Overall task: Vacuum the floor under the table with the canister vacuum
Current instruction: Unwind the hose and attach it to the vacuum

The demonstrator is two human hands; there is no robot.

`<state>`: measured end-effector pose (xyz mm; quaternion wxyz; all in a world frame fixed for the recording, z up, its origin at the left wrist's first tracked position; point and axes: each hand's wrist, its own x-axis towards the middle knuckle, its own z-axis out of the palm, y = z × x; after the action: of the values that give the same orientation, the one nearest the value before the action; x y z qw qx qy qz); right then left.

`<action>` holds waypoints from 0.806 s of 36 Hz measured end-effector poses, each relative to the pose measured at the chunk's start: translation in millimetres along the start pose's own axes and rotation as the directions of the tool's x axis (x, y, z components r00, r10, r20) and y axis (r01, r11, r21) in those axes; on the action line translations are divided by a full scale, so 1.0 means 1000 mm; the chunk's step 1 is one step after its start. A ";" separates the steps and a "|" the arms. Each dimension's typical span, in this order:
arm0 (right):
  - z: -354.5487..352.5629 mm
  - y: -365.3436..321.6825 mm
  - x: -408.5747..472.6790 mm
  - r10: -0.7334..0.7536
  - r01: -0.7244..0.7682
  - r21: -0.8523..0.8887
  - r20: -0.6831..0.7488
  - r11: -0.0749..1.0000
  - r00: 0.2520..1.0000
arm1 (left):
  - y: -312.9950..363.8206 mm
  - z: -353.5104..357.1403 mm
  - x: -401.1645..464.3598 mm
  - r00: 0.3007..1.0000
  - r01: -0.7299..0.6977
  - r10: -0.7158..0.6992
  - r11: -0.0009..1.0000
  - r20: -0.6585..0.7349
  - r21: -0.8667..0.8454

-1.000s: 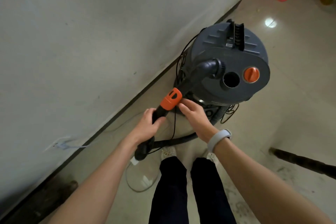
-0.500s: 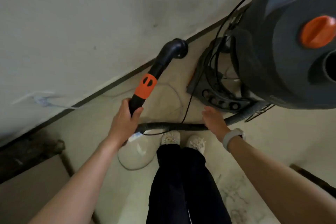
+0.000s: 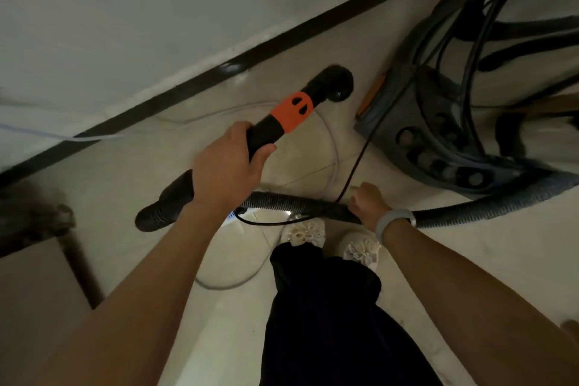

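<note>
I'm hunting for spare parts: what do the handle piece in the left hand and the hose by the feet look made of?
The handle piece looks like matte black hard plastic with an orange plastic collar: smooth, moulded, with two slots. The hose looks like flexible ribbed plastic, dark grey; fine rings run along it. The right hand grips it, the left hand the handle's grip.

Left hand wrapped around black hose handle below orange collar. Right hand gripping ribbed hose lying across tiled floor, near white shoes. Canister vacuum base at right, black power cord trailing beside skirting board.
</note>
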<state>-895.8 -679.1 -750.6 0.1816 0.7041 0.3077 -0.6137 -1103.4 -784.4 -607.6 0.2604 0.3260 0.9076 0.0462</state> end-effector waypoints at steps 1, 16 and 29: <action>0.005 0.003 0.006 0.062 -0.062 0.016 0.004 0.998 0.998 | -0.003 0.006 0.000 1.000 -0.019 0.019 0.999 0.010 0.027; 0.007 -0.037 -0.114 -0.497 0.404 0.400 0.161 0.823 0.852 | 0.005 -0.016 0.023 0.995 -0.028 0.035 0.996 0.088 -0.084; -0.020 -0.115 -0.175 -0.807 0.786 -0.560 0.321 0.261 0.496 | 0.046 -0.054 -0.001 0.785 0.068 0.307 0.820 0.538 -0.568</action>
<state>-966.1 -617.2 -561.6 0.0735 0.3514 0.8109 -0.4621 -1103.5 -744.3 -549.0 0.6174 0.2921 0.6966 0.2195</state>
